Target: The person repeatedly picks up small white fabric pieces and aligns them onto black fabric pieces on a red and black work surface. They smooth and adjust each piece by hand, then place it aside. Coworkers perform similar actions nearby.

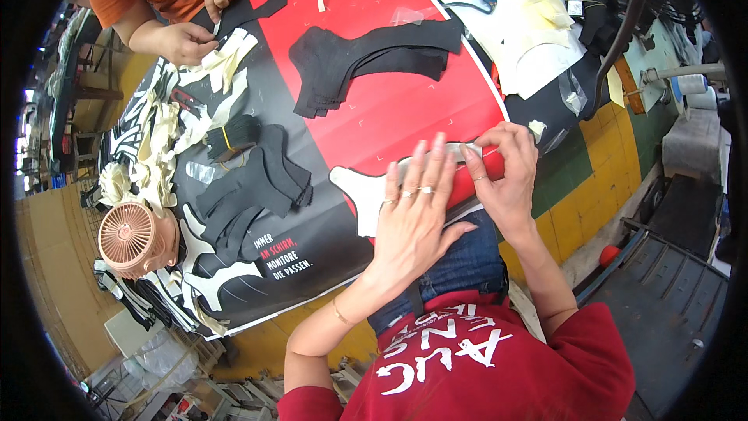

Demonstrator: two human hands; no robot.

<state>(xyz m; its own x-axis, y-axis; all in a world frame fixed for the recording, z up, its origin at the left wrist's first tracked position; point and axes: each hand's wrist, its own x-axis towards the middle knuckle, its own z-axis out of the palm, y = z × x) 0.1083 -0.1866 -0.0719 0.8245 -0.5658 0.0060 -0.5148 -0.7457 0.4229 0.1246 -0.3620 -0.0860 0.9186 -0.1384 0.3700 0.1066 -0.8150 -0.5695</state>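
A white curved fabric piece with a dark edge (pixel 360 196) lies at the near edge of the table. My left hand (pixel 417 214) rests flat on it, fingers stretched out and rings on some of them, covering its middle. A narrow pale strip (pixel 472 150) shows past my left fingertips along the piece's far edge. At its right end my right hand (pixel 508 175) is closed, thumb and forefinger pinching the strip; the exact grip is partly hidden. Stacked black fabric pieces (pixel 366 62) lie beyond my hands, and more black pieces (pixel 253 191) lie to the left.
The table carries a red and black printed sheet (pixel 389 129). A pink fan (pixel 136 238) stands at its left end beside cream fabric strips (pixel 160 160). Scissors (pixel 485 1) lie among pale cloth at the back right. Across the table, a co-worker's hands (pixel 191 43) handle fabric.
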